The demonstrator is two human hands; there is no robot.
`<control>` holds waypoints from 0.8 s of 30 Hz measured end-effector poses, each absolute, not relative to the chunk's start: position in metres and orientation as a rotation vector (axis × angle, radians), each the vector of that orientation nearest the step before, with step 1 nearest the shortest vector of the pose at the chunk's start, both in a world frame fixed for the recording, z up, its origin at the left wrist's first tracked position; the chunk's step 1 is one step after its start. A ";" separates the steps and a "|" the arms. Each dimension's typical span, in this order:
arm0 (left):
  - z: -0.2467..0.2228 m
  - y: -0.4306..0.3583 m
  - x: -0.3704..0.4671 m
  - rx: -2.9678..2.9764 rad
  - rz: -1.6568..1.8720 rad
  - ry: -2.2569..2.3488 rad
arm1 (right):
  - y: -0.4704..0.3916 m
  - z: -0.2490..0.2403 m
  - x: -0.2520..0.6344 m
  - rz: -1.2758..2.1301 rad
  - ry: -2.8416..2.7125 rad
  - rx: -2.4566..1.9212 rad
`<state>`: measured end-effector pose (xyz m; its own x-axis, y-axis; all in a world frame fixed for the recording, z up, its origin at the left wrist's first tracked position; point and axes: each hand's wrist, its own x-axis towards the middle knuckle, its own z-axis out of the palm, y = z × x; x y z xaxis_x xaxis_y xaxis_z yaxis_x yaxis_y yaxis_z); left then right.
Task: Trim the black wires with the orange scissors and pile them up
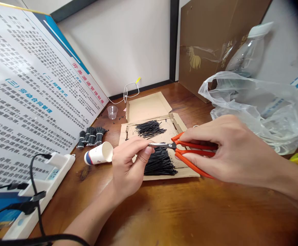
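Observation:
My right hand [223, 150] is wrapped round the orange handles of a pair of scissors [197, 150], whose blades point left. The blade tips reach the fingertips of my left hand [130, 164], which pinch something too small to make out. Beneath and behind the blades, an open cardboard box [187, 172] holds two piles of short black sticks or wires, a smaller pile [151, 129] at the back and a larger pile [161, 162] nearer me, partly hidden by my left hand.
Left of the box are a tipped paper cup [97, 154], tied black bundles [91, 136] and a small clear cup [112, 112]. A power strip [46, 191] with cables lies at the left. At the right are a plastic bag [256, 112], a bottle [251, 51] and a brown box [210, 41].

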<state>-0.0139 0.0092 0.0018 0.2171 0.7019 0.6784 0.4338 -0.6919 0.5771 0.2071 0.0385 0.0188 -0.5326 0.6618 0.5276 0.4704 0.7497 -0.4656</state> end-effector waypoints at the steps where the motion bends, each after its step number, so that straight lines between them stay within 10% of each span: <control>1: 0.002 0.009 -0.014 2.233 1.462 1.066 | 0.038 0.018 0.207 0.335 -2.235 -0.838; 24: 0.002 0.008 -0.014 2.172 1.427 1.040 | 0.035 0.019 0.210 0.337 -2.211 -0.855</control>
<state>-0.0137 0.0084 0.0023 0.2271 0.7308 0.6437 0.3892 -0.6740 0.6279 0.2101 0.0349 0.0194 -0.5125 0.6674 0.5403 0.4760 0.7445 -0.4681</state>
